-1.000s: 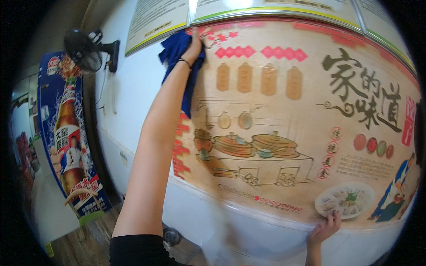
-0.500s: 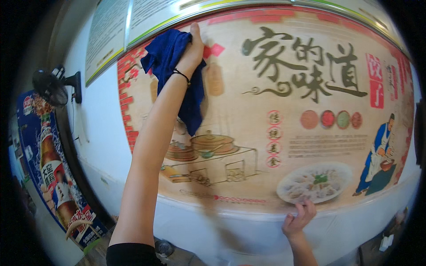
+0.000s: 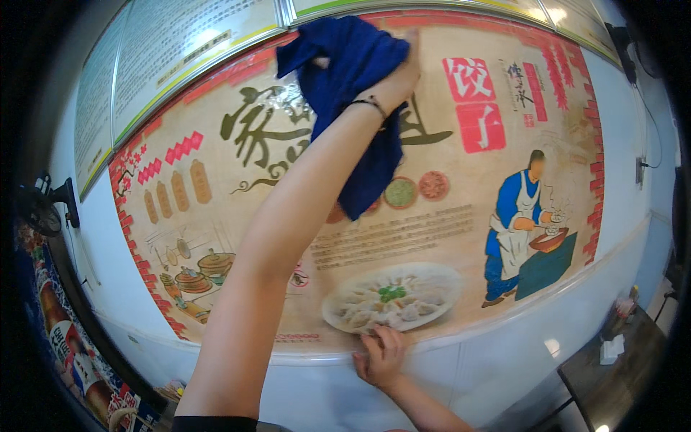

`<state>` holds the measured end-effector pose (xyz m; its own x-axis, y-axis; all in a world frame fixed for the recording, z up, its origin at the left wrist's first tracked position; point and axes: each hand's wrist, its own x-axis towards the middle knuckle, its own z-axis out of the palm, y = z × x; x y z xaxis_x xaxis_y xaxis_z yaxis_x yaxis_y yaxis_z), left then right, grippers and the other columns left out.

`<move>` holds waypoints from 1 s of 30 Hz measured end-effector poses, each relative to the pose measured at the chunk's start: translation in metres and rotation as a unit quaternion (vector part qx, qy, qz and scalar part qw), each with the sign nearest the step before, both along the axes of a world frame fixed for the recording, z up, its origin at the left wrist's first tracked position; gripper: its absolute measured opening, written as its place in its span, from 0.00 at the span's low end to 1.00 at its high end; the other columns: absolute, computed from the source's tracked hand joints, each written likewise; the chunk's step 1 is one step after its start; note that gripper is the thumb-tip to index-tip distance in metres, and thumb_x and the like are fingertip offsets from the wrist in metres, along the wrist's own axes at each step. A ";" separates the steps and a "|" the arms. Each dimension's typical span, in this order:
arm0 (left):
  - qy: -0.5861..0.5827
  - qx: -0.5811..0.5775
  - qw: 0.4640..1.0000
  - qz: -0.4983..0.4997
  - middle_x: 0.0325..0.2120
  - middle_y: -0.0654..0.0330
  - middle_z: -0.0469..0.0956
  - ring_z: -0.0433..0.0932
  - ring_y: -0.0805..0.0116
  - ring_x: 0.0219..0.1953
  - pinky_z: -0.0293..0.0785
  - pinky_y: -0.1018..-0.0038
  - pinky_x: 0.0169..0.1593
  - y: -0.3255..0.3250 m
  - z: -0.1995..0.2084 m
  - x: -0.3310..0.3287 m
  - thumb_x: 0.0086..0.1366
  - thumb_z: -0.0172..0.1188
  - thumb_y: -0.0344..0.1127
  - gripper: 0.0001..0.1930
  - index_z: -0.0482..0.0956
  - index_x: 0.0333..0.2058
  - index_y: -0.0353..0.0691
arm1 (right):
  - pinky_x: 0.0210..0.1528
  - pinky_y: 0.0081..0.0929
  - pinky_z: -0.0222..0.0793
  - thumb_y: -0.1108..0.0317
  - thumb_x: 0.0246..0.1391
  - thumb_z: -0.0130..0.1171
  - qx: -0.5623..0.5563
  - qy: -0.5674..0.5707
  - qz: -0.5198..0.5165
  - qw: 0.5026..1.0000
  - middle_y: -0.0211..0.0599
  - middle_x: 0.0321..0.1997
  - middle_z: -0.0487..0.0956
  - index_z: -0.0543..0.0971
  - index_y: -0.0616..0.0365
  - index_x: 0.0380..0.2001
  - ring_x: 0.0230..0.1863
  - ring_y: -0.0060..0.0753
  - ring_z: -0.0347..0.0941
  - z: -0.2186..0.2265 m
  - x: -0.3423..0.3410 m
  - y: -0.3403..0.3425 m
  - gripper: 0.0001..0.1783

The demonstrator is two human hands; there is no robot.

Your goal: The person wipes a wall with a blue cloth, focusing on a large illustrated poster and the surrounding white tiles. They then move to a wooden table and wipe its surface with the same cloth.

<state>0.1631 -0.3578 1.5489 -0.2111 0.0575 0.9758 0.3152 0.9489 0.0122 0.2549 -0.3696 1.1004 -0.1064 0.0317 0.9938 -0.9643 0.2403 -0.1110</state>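
Note:
A large beige wall poster (image 3: 461, 173) with a red brick border fills the middle of the view. My left hand (image 3: 399, 81), stretched high across it, presses a dark blue cloth (image 3: 342, 65) against its upper part. The cloth's lower end hangs below the wrist, and my forearm hides part of the print. Down at the poster's lower edge, my right hand (image 3: 384, 356) rests by the pictured plate of dumplings (image 3: 392, 297). Its fingers are bent and apart, with nothing in them.
Framed boards (image 3: 191, 50) run along the wall above the poster. On the left are a black wall fan (image 3: 39, 209) and a banner with a bottle picture (image 3: 68, 335). A dark table (image 3: 612, 385) with white tissues (image 3: 612, 351) stands lower right.
The view has shifted right along the poster. My left hand has carried the cloth rightward from the poster's upper left onto the large dark lettering. My right hand stays near the pictured plate.

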 end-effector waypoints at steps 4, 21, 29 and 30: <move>0.018 -0.032 0.995 -0.087 0.49 0.41 0.68 0.66 0.49 0.54 0.53 0.64 0.60 0.061 -0.030 -0.043 0.62 0.34 0.64 0.36 0.71 0.46 0.33 | 0.52 0.46 0.58 0.54 0.49 0.56 0.021 0.029 0.003 0.999 0.46 0.49 0.67 0.72 0.56 0.41 0.50 0.48 0.61 0.000 -0.002 0.002 0.20; 0.071 -0.110 0.991 0.036 0.35 0.48 0.76 0.73 0.53 0.40 0.65 0.60 0.44 -0.030 -0.086 0.091 0.58 0.46 0.54 0.22 0.76 0.31 0.39 | 0.51 0.42 0.59 0.76 0.49 0.51 0.084 0.042 -0.062 0.994 0.53 0.54 0.60 0.68 0.65 0.45 0.52 0.53 0.58 0.001 -0.002 0.008 0.18; 0.013 -0.087 0.985 0.146 0.28 0.50 0.77 0.75 0.53 0.33 0.69 0.60 0.36 -0.162 -0.063 0.196 0.52 0.53 0.47 0.15 0.78 0.23 0.42 | 0.55 0.44 0.56 0.76 0.48 0.51 0.070 -0.002 -0.068 0.995 0.56 0.55 0.59 0.66 0.66 0.46 0.54 0.53 0.57 0.000 -0.005 0.027 0.19; -0.004 -0.094 0.989 0.113 0.26 0.50 0.76 0.74 0.52 0.30 0.68 0.62 0.34 -0.186 -0.060 0.208 0.48 0.55 0.45 0.12 0.78 0.21 0.43 | 0.55 0.44 0.56 0.76 0.48 0.51 0.060 -0.008 -0.048 0.997 0.56 0.55 0.60 0.66 0.66 0.46 0.54 0.53 0.57 0.004 -0.005 0.030 0.20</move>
